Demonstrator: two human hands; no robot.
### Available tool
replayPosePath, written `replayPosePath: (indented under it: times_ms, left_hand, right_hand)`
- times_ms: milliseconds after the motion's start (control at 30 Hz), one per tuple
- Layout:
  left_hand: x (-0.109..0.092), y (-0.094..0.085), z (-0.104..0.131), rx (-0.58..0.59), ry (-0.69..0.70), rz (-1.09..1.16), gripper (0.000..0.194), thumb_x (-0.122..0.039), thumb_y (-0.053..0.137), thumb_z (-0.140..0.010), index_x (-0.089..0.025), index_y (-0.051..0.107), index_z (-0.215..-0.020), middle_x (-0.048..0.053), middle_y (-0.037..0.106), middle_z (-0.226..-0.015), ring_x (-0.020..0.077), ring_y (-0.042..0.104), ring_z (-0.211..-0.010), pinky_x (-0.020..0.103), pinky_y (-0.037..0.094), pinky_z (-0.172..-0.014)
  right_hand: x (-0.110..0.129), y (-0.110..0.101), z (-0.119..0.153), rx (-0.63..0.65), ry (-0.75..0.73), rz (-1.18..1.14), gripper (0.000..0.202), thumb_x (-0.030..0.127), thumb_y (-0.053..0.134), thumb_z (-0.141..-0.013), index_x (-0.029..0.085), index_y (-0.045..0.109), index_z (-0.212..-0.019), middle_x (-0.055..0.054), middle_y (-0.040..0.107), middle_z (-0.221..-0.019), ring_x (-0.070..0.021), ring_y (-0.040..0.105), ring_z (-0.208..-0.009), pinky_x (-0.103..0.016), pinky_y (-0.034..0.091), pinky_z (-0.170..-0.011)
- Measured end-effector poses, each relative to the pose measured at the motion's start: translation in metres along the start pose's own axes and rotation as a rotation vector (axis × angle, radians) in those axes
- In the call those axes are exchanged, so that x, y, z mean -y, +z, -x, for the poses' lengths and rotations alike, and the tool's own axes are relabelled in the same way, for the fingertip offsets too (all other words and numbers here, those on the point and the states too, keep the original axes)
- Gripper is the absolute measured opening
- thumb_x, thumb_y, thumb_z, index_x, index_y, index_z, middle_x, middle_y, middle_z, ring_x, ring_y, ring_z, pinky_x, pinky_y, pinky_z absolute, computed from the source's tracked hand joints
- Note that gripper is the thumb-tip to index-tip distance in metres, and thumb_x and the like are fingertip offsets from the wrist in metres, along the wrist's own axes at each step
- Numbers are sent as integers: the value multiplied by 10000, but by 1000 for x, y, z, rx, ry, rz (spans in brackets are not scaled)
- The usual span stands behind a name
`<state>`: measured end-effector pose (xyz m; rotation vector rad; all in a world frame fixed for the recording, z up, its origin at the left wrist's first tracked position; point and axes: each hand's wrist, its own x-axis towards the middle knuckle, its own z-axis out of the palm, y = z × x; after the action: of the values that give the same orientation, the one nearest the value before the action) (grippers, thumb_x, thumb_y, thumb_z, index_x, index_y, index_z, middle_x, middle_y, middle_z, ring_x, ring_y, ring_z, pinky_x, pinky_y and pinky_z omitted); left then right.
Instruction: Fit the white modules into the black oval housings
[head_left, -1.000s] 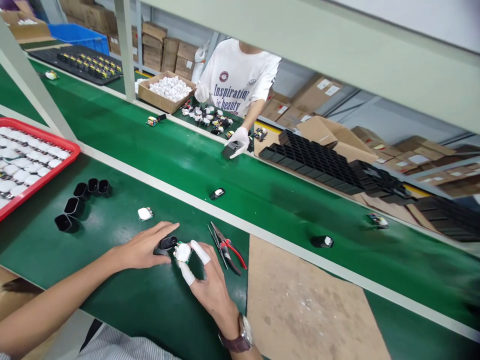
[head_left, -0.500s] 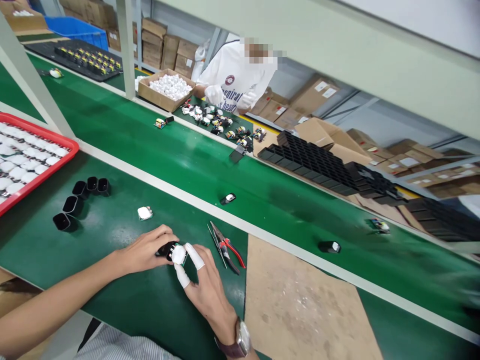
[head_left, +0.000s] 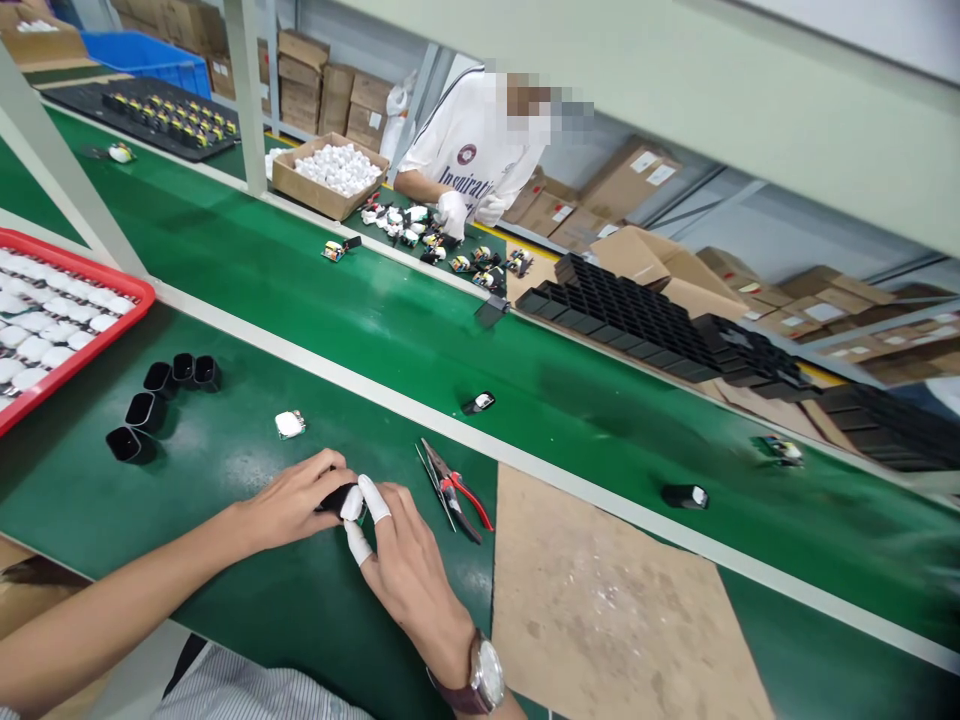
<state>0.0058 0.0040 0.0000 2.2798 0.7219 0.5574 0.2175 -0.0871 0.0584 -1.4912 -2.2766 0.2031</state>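
Observation:
My left hand (head_left: 296,497) is closed round a small black plastic housing (head_left: 336,497), which points its open end to the right. Between the thumb and forefinger of my right hand (head_left: 405,550), both in white finger cots, is a white-topped circuit module (head_left: 352,503). The module sits at the housing's mouth and seems partly inside it; fingers hide the rest. Just beyond my hands, another white-topped module (head_left: 289,424) lies on the green table. Several empty black housings (head_left: 142,411) stand at the left. Red-handled pliers (head_left: 456,490) and metal tweezers (head_left: 435,487) lie right of my hands.
A red tray (head_left: 142,297) of white-topped modules is at the left. Brown cardboard (head_left: 607,600) covers the table at right. Beyond a pale rail runs a green conveyor (head_left: 405,330) carrying scattered parts. Across it, a co-worker in white gloves handles modules beside stacked black housings (head_left: 622,320).
My right hand has brought the module closer into the black housing. Parts on the conveyor have shifted rightward. The co-worker's gloved hand has reached down to the pile of modules.

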Motion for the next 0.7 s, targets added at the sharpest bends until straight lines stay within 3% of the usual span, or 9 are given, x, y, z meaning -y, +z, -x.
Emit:
replayPosePath:
  times_ms: [133, 267, 333, 500, 700]
  left_hand:
    - [1, -1, 0, 20, -53, 67, 493, -285, 747, -961, -245, 520, -1397, 103, 591, -1278, 252, 662, -1073, 369, 584, -884]
    - [2, -4, -3, 49, -17, 171, 448, -293, 730, -982, -242, 557, -1393, 105, 650, -1271, 278, 617, -1176, 419, 553, -993]
    - [1, -6, -5, 68, -5, 217, 398, -298, 704, -1005, -241, 582, -1379, 102, 672, -1253, 272, 613, -1162, 424, 545, -1000]
    - [0, -10, -8, 93, -21, 246, 374, -335, 701, -1016, -235, 608, -1364, 99, 694, -1219, 265, 618, -1111, 425, 541, -986]
    - [-4, -12, 2, 61, -117, 188, 476, -148, 679, -950, -261, 545, -1393, 69, 680, -1233, 241, 662, -1119, 394, 570, -983]
  right_hand:
    - [-8, 4, 4, -24, 23, 12, 626, 278, 558, -1066, 135, 316, -1625, -214, 587, -1475, -349, 582, -1334, -526, 633, -988]
    - [-17, 14, 5, -118, -105, -50, 338, 192, 593, -1046, 192, 592, -1384, -152, 659, -1386, -305, 645, -1212, -494, 635, -964]
    - [-18, 20, 4, -123, -128, -74, 257, 158, 598, -1033, 190, 647, -1283, -145, 661, -1375, -297, 646, -1195, -481, 633, -954]
    - [-19, 33, 0, -61, -114, -44, 164, 135, 594, -1010, 184, 701, -1123, -156, 594, -1485, -334, 559, -1377, -529, 591, -1069]
    - [-20, 38, 2, -135, -104, -144, 208, 187, 620, -1019, 179, 686, -1217, -180, 616, -1459, -298, 616, -1354, -473, 616, -1059]
